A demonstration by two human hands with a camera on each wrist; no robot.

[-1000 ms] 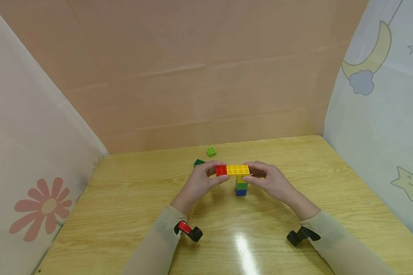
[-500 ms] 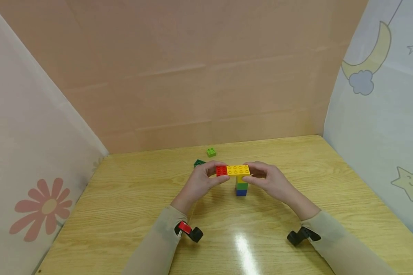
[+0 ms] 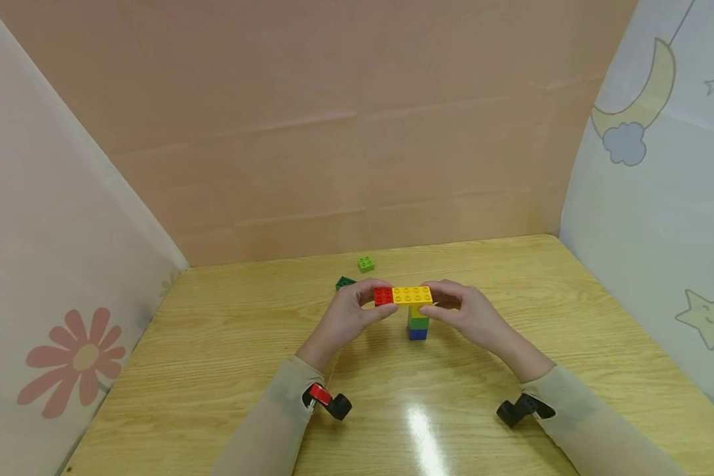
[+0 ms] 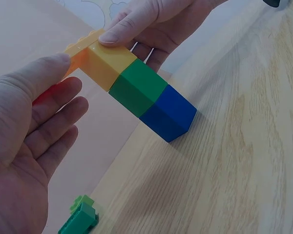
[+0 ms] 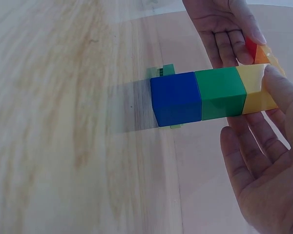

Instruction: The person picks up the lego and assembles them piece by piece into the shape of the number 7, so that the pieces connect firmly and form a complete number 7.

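Between both hands is a joined build of toy building bricks. Its top row has a red brick (image 3: 383,295) on the left and a long yellow brick (image 3: 412,295) on the right. Below the right end runs a column: a yellow brick (image 4: 107,63), a green brick (image 4: 138,87) and a blue brick (image 4: 168,114) lowest, close over the table. My left hand (image 3: 348,314) pinches the red end, thumb in front and fingers behind. With thumb and fingers, my right hand (image 3: 473,316) grips the yellow end; its thumb presses the column's yellow brick in the right wrist view.
Behind my left hand, a dark green brick (image 3: 344,282) lies partly hidden on the wooden table (image 3: 214,357). Farther back sits a light green brick (image 3: 365,264). A plain backdrop (image 3: 357,165) rises at the table's far edge, with printed sheets on both sides.
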